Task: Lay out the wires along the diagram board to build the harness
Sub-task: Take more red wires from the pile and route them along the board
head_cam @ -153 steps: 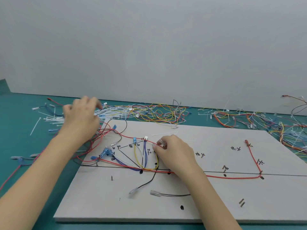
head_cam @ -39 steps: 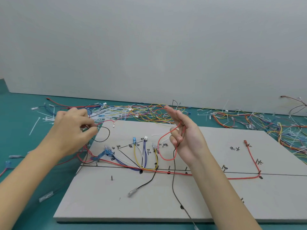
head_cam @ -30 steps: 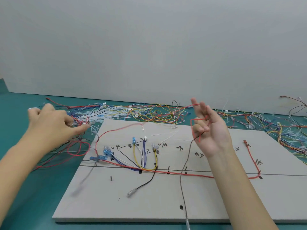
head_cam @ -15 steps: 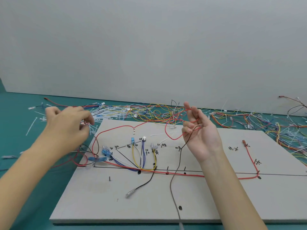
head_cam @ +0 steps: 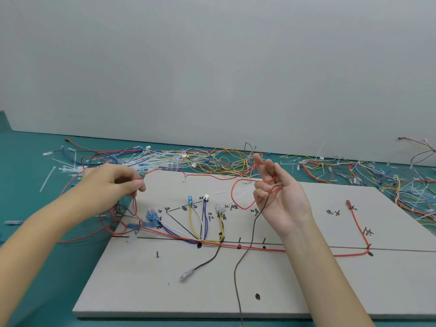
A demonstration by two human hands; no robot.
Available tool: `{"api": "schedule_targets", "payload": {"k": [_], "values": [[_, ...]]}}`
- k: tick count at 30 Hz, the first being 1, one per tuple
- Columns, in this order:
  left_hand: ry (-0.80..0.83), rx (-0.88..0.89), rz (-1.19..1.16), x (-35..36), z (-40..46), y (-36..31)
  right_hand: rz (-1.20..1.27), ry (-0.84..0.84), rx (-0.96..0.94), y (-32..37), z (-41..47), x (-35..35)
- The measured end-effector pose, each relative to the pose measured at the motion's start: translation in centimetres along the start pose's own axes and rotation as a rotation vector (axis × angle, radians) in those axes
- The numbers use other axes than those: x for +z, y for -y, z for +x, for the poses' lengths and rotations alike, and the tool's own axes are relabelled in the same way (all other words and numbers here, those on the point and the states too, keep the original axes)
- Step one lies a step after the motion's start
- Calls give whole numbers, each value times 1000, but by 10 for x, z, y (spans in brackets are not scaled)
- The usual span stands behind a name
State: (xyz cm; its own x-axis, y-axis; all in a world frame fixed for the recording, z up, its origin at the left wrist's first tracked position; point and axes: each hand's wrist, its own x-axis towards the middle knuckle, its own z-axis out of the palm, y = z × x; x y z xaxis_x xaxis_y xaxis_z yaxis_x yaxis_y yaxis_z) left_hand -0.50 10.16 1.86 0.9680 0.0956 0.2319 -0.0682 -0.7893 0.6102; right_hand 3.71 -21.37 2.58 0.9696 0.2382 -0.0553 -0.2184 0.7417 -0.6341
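Observation:
A grey diagram board (head_cam: pixel 306 279) lies flat, marked with black lines and labels. Along it run a long red wire (head_cam: pixel 306 252), yellow, blue and white wires (head_cam: pixel 198 223) and blue connectors (head_cam: pixel 152 218). My right hand (head_cam: pixel 279 197) is raised palm up over the board's middle, fingers curled round a loose red wire (head_cam: pixel 236 197) and a dark brown wire (head_cam: pixel 245 251) that hangs down past the near edge. My left hand (head_cam: pixel 111 185), over the board's far left corner, pinches the same red wire between thumb and forefinger.
Tangled piles of coloured wires (head_cam: pixel 212 159) and white cable ties (head_cam: pixel 70 166) cover the teal table behind the board, with more wires at the far right (head_cam: pixel 401 182). A grey wall stands close behind. A black wire with a clear terminal (head_cam: pixel 186 276) lies on the board.
My left hand has moved right toward the board's corner, drawing the red wire along. My right hand stays raised with the red and brown wires, the red loop sagging lower.

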Motion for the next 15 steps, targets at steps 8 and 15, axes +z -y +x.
{"api": "schedule_targets", "payload": {"k": [8, 15], "values": [[106, -22, -261, -25, 1, 12, -105, -41, -8, -1, -2, 0], [23, -221, 354, -39, -6, 28, -305, -94, -216, 6, -3, 7]]}}
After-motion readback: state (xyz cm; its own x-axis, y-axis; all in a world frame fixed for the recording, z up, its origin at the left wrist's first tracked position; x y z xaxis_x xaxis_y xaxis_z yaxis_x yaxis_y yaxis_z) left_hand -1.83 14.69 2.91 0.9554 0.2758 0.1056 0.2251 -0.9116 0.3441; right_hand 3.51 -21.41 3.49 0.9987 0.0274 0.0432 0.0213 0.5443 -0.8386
